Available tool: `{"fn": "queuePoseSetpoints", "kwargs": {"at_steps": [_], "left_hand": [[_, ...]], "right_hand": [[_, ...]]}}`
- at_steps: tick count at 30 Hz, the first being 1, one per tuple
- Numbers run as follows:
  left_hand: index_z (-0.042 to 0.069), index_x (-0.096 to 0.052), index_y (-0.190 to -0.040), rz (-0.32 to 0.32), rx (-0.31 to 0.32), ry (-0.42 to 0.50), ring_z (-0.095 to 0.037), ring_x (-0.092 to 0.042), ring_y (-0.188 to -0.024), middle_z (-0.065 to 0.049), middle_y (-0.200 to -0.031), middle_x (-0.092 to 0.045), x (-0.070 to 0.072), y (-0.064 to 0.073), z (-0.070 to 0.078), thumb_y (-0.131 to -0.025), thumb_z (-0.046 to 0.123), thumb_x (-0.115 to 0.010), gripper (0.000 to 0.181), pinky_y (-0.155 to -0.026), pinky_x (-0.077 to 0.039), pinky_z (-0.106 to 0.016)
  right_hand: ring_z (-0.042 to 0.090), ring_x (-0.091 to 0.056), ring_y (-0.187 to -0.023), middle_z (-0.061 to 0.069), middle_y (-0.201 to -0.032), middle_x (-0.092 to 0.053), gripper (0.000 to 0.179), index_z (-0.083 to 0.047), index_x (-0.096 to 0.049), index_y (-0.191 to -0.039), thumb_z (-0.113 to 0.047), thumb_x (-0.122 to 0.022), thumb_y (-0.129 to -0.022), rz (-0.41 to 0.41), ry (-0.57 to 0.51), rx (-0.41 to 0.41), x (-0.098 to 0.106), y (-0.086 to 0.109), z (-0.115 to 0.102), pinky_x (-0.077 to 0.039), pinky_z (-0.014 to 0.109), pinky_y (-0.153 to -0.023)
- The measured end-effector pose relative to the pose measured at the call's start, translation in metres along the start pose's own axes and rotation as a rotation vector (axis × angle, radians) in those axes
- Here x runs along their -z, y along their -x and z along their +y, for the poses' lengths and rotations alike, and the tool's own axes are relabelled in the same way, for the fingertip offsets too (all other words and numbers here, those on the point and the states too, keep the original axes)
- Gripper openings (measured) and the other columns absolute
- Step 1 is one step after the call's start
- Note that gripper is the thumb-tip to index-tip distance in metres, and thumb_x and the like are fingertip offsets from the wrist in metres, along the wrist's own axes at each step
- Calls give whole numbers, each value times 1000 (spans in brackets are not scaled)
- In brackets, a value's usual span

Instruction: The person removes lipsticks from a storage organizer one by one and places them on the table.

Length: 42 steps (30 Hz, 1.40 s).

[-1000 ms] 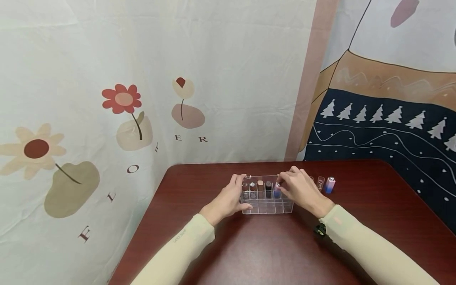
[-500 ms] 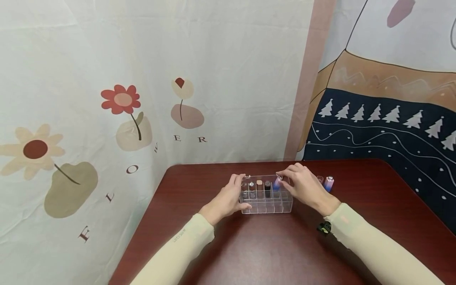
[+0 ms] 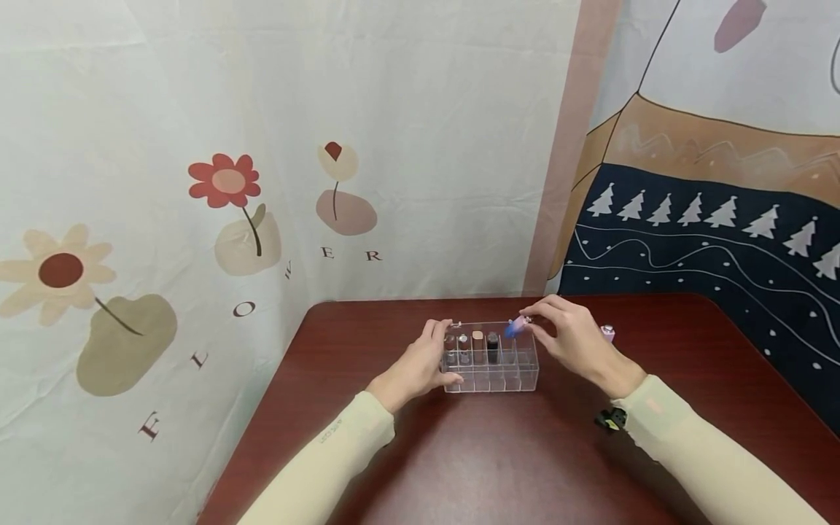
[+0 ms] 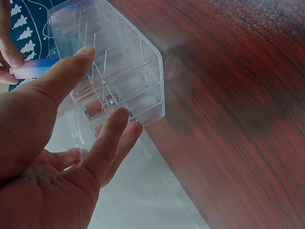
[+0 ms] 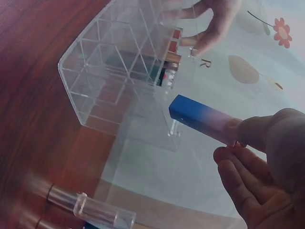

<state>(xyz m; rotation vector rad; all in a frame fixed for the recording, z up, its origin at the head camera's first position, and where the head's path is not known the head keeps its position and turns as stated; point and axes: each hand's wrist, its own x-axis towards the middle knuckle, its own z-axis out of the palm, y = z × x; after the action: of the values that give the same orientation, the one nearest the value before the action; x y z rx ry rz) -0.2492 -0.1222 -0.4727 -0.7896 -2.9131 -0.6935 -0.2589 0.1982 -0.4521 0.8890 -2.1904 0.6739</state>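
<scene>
A pale cloth [image 3: 420, 146] printed with flowers hangs behind everything, and to its right a dark patterned cloth [image 3: 715, 240] shows a row of white trees. In front of them stands a reddish-brown tabletop [image 3: 459, 452]. Two light sleeves reach across it, the right sleeve [image 3: 695, 445] and the left sleeve [image 3: 315, 463].

Between the hands, on the tabletop, stands a clear divided case [image 3: 492, 380]. The left hand [image 3: 410, 372] grips its left end, thumb along the front and fingers round the side and back. The right hand [image 3: 577, 339] has a narrow grip, thumb and fingertips pinching the pink end of a pink-and-blue tube [image 5: 200, 118]. That tube is tilted near the case's right back corner, out of the compartments, its blue end just beside the open top.

At the right cuff sits a small dark object [image 3: 612, 419]. In the case's back row, towards the left, four slim tubes stand upright, among them a black tube [image 3: 493, 348] and a copper-topped tube [image 3: 477, 348]. A pink-topped tube [image 3: 607, 333] shows partly behind the right hand, near a clear-capped tube [image 5: 105, 210].
</scene>
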Motion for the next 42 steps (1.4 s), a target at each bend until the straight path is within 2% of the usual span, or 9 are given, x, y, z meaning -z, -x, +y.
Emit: {"fn": "queuePoseSetpoints", "kwargs": {"at_steps": [4,7,11,16,21,28,35,42], "left_hand": [[-8,-38,-171,10,-5,6,-29,-70,-82,-26,-158,-51,0,0,-1,-92,24,-104,108,-94,-69,-51],[-9,-38,-171,13,-6,11,-30,-70,-84,-27,-158,-51,0,-1,-1,-91,23,-104,109,-95,-69,-52],[-9,-37,-172,6,-4,13,-27,-69,-80,-26,-157,-51,-1,-1,-2,-92,23,-104,109,-94,-69,-50],[-8,-37,-171,8,-2,14,-31,-72,-85,-26,-157,-51,-2,-1,-3,-91,23,-104,109,-97,-69,-51],[-8,-38,-171,15,-1,31,-36,-74,-94,-27,-157,-51,-2,-1,-3,-90,21,-105,109,-101,-68,-53],[-8,-38,-171,20,-7,36,-39,-76,-99,-27,-157,-52,-2,-1,-3,-90,21,-105,109,-104,-68,-53],[-9,-37,-171,16,-1,45,-41,-77,-104,-28,-158,-52,-2,-1,-3,-90,20,-105,109,-107,-67,-54],[-7,-37,-171,15,-2,48,-39,-76,-104,-27,-157,-52,0,-1,-2,-90,20,-104,109,-106,-68,-53]], "right_hand": [[21,-79,-86,10,-106,-83,35,-5,-88,-114,9,-100,-83,14,-4,-8,6,0,1,-70,37,-78],[20,-80,-85,9,-107,-83,36,-5,-88,-114,9,-100,-83,18,-17,-21,11,1,3,-67,21,-81],[20,-82,-84,10,-107,-83,36,-2,-87,-115,10,-100,-83,28,-40,-23,18,2,5,-56,2,-87],[22,-84,-85,11,-108,-82,36,-1,-85,-116,9,-99,-84,20,-44,-35,27,2,9,-58,3,-89],[23,-85,-88,11,-110,-82,36,-3,-85,-117,6,-101,-85,11,5,-67,36,3,14,-57,5,-94],[25,-85,-87,11,-110,-83,35,-3,-85,-116,6,-100,-85,13,32,-87,45,5,21,-41,-8,-99],[26,-83,-85,13,-108,-83,36,0,-85,-116,8,-100,-84,25,41,-80,53,8,30,-43,-7,-96],[26,-81,-86,14,-109,-83,36,0,-85,-117,8,-99,-85,24,70,-118,63,11,38,-41,-8,-95]]}}
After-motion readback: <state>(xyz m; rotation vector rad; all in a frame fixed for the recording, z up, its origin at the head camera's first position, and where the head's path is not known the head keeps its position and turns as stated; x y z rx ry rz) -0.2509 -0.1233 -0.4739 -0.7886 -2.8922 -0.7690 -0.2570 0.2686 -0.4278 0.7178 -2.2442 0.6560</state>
